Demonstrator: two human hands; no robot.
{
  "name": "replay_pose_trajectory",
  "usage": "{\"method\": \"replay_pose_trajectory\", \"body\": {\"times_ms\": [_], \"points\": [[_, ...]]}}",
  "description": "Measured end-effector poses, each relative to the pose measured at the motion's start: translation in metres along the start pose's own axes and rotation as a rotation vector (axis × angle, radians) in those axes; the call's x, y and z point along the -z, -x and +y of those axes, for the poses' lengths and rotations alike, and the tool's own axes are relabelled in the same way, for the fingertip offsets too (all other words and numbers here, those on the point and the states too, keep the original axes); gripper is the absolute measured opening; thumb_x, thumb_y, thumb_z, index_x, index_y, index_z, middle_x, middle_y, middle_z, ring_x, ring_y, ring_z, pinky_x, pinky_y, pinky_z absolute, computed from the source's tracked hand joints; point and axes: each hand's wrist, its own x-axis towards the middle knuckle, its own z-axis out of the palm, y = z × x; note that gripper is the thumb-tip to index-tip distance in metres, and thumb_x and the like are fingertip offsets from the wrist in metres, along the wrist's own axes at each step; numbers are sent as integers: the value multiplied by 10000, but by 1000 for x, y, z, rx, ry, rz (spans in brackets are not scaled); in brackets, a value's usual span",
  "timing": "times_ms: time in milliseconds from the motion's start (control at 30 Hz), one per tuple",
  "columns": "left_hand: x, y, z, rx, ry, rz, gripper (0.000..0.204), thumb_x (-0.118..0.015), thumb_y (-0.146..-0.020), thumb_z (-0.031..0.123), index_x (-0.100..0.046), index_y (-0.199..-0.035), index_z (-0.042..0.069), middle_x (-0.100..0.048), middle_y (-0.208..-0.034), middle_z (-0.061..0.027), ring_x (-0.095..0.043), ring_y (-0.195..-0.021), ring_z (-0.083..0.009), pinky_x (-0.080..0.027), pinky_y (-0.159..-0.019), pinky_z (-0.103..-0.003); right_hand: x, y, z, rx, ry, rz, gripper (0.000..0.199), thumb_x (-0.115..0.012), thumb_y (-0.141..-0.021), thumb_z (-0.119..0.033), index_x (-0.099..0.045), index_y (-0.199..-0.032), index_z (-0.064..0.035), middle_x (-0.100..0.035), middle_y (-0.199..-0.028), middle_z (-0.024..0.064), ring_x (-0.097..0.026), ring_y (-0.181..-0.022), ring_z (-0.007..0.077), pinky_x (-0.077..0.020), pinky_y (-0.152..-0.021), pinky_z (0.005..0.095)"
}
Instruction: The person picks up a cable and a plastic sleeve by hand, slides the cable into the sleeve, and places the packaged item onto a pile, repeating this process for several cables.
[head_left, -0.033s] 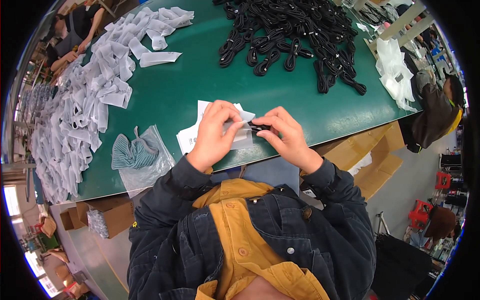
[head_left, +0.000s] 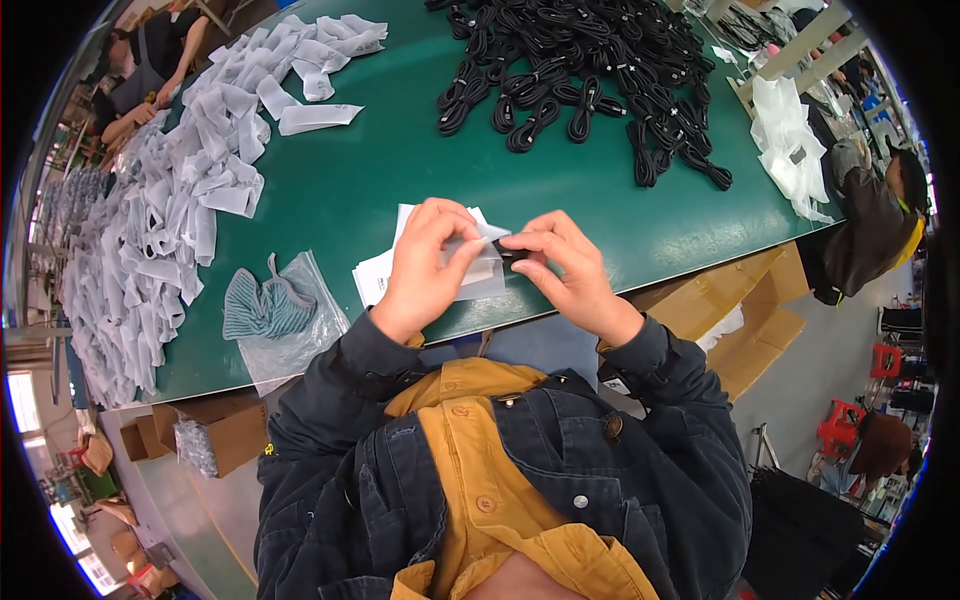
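Note:
My left hand (head_left: 425, 265) pinches the mouth of a small translucent plastic bag (head_left: 484, 290) above a stack of white printed sheets (head_left: 374, 275). From the right, my right hand (head_left: 568, 272) grips a bundled black cable (head_left: 512, 254) between thumb and fingers. The cable's end is at the bag's opening; most of the bundle is hidden by my fingers, so how far it is inside cannot be made out. Beyond my hands lies a large heap of coiled black cables (head_left: 590, 70). To the left spreads a long pile of filled translucent bags (head_left: 185, 190).
A teal knitted face mask (head_left: 266, 305) lies on a clear plastic bag (head_left: 325, 318) on the green table (head_left: 330, 190). Open cardboard boxes stand below the edge, right (head_left: 745, 330) and left (head_left: 235, 425). White plastic sheeting (head_left: 785, 140) hangs at the right corner. Other people sit at both sides.
The black cable shows less between bag and right hand than before. Both hands have shifted only slightly; the heaps are unchanged.

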Motion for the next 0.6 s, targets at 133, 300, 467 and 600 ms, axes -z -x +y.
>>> {"method": "replay_pose_trajectory", "body": {"times_ms": [133,300,467,600], "points": [[29,-17,-2,220,398,118,60,-657,-903,65,-605,-897,37,-607,-908,-16,-557,-784,-120,-452,-693,-251,-2,-15,-5,50,-80,69,273,-669,-865,-1,-653,-1132,-53,-574,-1072,97,-603,-850,162,-505,-722,269],[140,-60,-47,202,503,402,114,-621,-940,81,-621,-1037,23,-615,-909,-27,-583,-796,-131,-468,-682,-261,70,-36,53,-216,775,302,323,-669,-881,-118,-628,-1201,-97,-584,-1046,140,-624,-938,298,-529,-735,361],[91,-50,-28,-106,-474,545,206,-652,-893,80,-610,-1078,1,-604,-985,-93,-596,-841,-230,-491,-737,-320,111,-6,118,-246,1174,171,284,-688,-870,-178,-591,-1120,-85,-585,-1036,138,-637,-839,330,-526,-680,420],[26,5,-36,34,-360,-72,350,-743,-822,145,-610,-1122,22,-558,-1173,-139,-570,-1039,-307,-486,-861,-416,89,1,95,-251,1077,83,290,-707,-855,-188,-557,-1078,-79,-587,-1013,133,-631,-782,353,-519,-649,436]]}}
